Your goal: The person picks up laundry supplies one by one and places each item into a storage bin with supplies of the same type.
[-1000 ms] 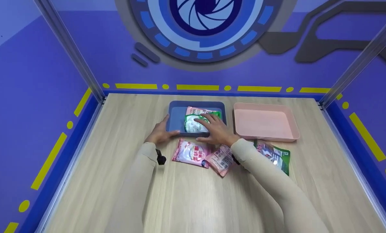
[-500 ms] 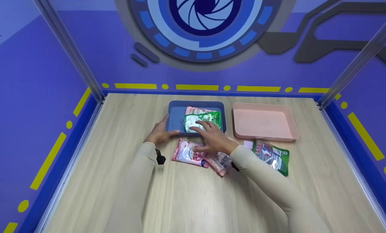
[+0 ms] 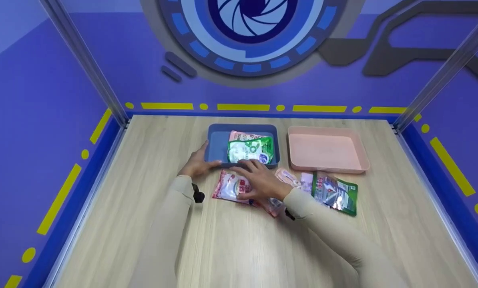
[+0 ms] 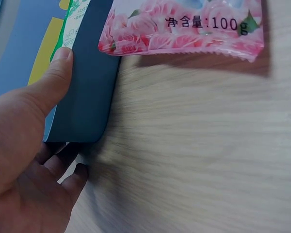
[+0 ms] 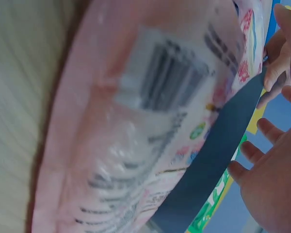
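Note:
My left hand [image 3: 196,164] grips the near left corner of a blue tray [image 3: 217,146], thumb on its front wall and fingers round the side. In the tray lie a green and white packet [image 3: 247,150] and a pink packet [image 3: 239,135] partly under it. My right hand [image 3: 263,181] hovers with spread fingers over a pink and white packet [image 3: 227,187] printed with roses, near the tray's front. Partly hidden below this hand is a pink packet with a barcode [image 5: 136,141]. The right wrist view shows the right hand's fingers [image 5: 254,153] apart, holding nothing.
A pink tray [image 3: 329,154] stands right of the blue one. In front of it lie a green packet [image 3: 339,196], a pale lilac one [image 3: 306,181] beside it and a pale pink one [image 3: 287,177]. Purple walls [image 3: 243,92] border the wooden table [image 3: 231,248].
The right hand has drawn back from over the green and white packet in the tray toward the packets in front. The left hand has kept its place on the tray.

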{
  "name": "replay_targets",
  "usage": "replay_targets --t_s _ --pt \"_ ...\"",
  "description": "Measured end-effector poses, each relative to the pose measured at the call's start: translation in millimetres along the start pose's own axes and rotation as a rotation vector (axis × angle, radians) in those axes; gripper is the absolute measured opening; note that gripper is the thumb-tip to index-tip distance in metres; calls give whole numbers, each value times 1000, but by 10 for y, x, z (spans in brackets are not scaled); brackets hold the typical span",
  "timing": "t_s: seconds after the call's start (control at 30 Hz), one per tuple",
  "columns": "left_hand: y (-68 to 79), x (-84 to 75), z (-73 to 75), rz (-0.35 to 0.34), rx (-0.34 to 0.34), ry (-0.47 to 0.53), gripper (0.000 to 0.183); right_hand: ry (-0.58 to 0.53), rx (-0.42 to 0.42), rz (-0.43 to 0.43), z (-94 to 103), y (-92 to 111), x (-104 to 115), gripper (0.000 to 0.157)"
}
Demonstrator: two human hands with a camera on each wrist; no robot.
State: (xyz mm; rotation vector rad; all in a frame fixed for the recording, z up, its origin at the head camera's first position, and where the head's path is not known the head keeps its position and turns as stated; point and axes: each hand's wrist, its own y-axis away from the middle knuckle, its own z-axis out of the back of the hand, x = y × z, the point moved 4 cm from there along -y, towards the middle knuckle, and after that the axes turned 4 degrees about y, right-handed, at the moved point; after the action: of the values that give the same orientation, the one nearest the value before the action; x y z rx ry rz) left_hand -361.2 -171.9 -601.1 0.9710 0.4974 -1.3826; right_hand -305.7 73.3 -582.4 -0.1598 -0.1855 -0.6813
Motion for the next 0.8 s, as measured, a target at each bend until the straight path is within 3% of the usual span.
replay_targets --t_s 0.2,0.5,0.8 --pt "27 -1 13 -19 -1 -15 107 34 -39 23 -34 22 47 96" --pt "24 -4 14 -38 2 -51 108 -32 -45 35 -100 51 126 96" --pt "26 -21 10 -15 1 -43 106 -30 6 25 -177 57 141 99"
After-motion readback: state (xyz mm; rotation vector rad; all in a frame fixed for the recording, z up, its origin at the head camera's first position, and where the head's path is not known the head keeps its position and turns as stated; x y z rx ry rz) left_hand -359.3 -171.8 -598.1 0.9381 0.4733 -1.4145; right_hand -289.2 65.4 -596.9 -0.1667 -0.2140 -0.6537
